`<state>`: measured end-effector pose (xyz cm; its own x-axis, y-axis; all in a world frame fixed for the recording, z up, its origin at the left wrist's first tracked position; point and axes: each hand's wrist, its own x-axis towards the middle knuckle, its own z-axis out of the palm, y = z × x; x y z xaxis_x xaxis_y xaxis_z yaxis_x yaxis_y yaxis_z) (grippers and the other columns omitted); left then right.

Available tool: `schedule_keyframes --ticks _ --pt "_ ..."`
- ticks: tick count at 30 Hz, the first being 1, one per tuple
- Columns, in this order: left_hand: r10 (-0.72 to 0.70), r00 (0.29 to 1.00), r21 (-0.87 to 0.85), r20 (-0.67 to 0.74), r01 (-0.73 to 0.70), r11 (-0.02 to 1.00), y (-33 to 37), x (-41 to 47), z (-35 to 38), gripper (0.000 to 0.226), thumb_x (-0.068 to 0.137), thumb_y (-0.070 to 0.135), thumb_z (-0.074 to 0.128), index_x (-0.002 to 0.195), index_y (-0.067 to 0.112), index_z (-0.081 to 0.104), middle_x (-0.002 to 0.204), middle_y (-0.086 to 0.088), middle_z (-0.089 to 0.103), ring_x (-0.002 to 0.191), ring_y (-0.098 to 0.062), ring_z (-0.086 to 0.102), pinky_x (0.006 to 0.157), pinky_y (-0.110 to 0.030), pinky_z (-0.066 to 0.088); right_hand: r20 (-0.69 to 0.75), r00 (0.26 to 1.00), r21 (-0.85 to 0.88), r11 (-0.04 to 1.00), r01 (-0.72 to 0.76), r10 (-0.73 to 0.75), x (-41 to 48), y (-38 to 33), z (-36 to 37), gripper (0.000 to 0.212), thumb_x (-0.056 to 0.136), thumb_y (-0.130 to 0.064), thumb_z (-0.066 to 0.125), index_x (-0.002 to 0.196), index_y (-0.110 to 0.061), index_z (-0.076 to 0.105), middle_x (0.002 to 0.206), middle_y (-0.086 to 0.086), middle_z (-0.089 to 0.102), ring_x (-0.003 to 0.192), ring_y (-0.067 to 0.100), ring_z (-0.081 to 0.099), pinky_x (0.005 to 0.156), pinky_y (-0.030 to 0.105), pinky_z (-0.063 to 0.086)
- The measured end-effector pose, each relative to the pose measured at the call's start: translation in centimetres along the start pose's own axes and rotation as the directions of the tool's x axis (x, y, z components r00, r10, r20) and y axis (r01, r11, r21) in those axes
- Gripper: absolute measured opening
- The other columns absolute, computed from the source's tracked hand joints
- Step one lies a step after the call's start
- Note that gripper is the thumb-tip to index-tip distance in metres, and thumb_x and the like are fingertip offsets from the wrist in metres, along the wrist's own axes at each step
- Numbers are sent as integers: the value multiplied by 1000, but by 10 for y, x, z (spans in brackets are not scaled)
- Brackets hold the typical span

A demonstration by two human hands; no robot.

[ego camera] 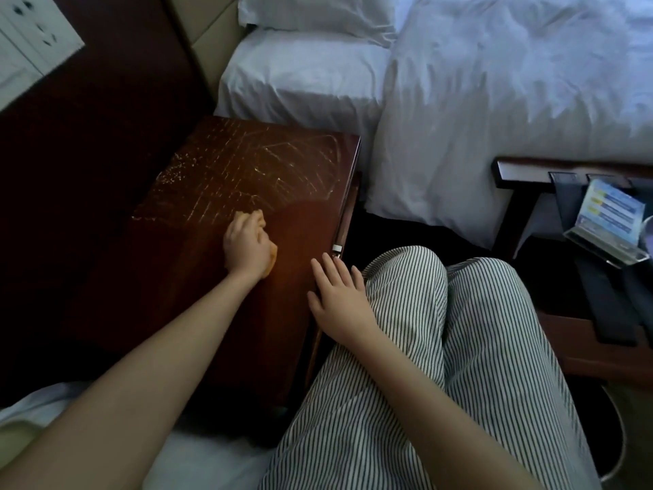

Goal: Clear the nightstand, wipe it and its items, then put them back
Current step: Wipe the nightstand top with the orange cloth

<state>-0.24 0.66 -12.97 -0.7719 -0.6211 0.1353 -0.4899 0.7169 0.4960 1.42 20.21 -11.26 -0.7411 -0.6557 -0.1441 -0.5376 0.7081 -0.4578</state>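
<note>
Wiping the bared nightstand top

Head view: the left hand [247,247] curls its fingers round an orange cloth [272,257] and presses it onto the middle of the nightstand [219,313]. Nothing stands on the top, which leaves the cloth the whole surface. Pale wet streaks [254,160] shine on the far half, so the wipe looks partway done, with the near half likely left. The right hand [341,295] lies flat, fingers straight and slightly spread, on the nightstand's edge beside the knee, probably to steady the seated person. A card stand [607,221] and a remote [607,305] sit on a bench [523,171] well apart to the right, seemingly parked there until the top is clean
</note>
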Motion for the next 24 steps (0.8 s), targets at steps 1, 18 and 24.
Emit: schedule_keyframes --ticks 1,18,24 --pt "41 999 -5 25 -41 999 6 -2 4 37 92 9 46 128 13 54 134 -7 51 132 -24 36 109 -35 26 -9 1000 0 1000 4 -4 0 -2 1 58 101 -34 32 151 -18 10 159 3 5 146 20 -1 116 39 -6" --pt "-57 998 -1 -40 57 998 -53 -9 -29 33 93 10 46 124 11 57 135 -8 49 133 -24 34 111 -37 27 -51 998 -20 1000 24 -25 15 -22 9 56 101 -34 31 151 -18 10 159 1 4 146 18 -4 114 35 -10" --pt "32 999 -14 30 -32 999 -16 19 3 36 92 10 45 126 15 56 133 -6 51 130 -24 38 109 -37 30 -88 996 -10 1000 24 -25 21 -28 13 65 92 -45 9 151 -18 15 159 2 8 146 20 -2 109 32 -15"
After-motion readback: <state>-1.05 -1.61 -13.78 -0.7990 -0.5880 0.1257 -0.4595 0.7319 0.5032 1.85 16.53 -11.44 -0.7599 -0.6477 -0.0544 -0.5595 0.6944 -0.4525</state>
